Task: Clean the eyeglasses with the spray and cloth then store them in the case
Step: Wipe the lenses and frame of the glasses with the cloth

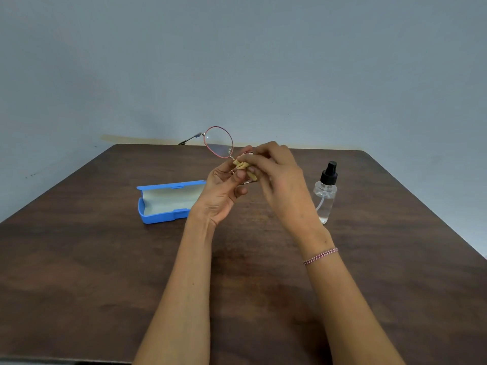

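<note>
Both hands meet in mid-air, forearms stretched forward above the worktop (105, 259).
The left hand (224, 191), palm towards the camera, pinches the eyeglasses (218, 142) with curled fingers (241, 175). The right hand (279, 180), back uppermost, pinches the cloth (243, 165) against them. A bracelet (320, 256) circles the right wrist.

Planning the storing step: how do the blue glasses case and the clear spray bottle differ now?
The blue plastic glasses case lies flat, lid open, on the left; the clear spray bottle with black pump stands upright on the right. The case is opaque, the bottle see-through. Both rest untouched on the dark wooden table.
</note>
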`<state>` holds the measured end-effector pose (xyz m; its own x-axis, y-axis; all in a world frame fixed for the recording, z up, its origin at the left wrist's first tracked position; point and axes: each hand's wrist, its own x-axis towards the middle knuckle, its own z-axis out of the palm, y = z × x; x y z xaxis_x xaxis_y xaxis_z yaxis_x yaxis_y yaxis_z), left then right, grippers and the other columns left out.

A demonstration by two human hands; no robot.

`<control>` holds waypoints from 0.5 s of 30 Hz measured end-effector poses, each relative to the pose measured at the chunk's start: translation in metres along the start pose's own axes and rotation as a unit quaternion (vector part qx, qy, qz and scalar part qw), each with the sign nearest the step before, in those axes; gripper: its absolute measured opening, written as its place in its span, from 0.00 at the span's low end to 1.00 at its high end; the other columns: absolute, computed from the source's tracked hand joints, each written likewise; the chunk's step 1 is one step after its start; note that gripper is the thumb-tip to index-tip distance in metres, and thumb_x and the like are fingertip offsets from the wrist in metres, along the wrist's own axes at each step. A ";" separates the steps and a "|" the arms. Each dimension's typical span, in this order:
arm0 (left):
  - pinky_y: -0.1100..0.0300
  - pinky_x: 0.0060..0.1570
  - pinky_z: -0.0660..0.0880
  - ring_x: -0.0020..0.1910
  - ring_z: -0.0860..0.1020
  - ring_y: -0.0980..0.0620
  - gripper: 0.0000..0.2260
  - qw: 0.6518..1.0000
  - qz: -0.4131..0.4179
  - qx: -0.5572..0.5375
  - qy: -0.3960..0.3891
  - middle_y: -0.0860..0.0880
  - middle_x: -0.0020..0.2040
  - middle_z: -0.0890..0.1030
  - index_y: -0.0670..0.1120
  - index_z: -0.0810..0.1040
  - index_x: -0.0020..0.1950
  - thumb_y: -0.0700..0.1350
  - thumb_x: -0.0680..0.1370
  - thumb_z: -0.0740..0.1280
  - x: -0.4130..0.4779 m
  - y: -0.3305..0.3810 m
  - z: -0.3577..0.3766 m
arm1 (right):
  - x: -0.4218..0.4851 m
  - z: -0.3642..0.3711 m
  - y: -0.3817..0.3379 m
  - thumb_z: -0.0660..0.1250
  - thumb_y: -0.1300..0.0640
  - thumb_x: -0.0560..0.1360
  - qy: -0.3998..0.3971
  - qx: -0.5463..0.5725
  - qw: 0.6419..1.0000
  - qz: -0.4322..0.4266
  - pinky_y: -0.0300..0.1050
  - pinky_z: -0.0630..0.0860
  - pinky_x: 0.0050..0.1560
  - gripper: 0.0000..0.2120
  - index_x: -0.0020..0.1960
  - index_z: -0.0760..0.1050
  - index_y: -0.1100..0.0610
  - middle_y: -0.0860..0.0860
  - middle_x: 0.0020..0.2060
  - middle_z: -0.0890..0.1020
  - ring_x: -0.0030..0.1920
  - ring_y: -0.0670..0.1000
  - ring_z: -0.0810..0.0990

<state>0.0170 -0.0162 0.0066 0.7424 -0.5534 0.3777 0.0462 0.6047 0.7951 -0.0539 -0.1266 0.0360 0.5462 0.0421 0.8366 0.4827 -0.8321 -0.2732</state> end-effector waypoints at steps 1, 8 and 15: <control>0.71 0.26 0.73 0.36 0.81 0.60 0.25 1.000 -0.002 0.003 0.000 0.55 0.38 0.83 0.54 0.84 0.50 0.54 0.54 0.82 0.000 0.000 0.000 | 0.000 0.000 0.001 0.64 0.69 0.72 0.004 -0.007 1.000 0.002 0.25 0.64 0.51 0.13 0.54 0.80 0.61 0.55 0.49 0.78 0.50 0.49 0.70; 0.71 0.25 0.69 0.39 0.80 0.61 0.26 1.000 -0.006 0.005 0.005 0.55 0.41 0.83 0.54 0.84 0.52 0.54 0.55 0.82 0.002 -0.003 -0.002 | 0.000 0.000 0.002 0.64 0.68 0.73 0.017 -0.021 0.999 0.025 0.29 0.66 0.49 0.12 0.54 0.80 0.60 0.55 0.48 0.77 0.49 0.54 0.74; 0.70 0.25 0.69 0.41 0.80 0.60 0.26 1.000 -0.013 0.013 0.003 0.54 0.43 0.84 0.54 0.83 0.52 0.54 0.55 0.82 0.002 -0.004 -0.002 | 0.000 0.000 0.003 0.64 0.68 0.73 0.036 -0.039 0.998 0.043 0.26 0.64 0.48 0.12 0.54 0.80 0.61 0.56 0.47 0.77 0.48 0.54 0.73</control>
<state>0.0192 -0.0185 0.0031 0.7446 -0.5658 0.3542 0.0488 0.5753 0.8165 -0.0527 -0.1291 0.0349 0.5313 -0.0692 0.8444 0.3803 -0.8711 -0.3107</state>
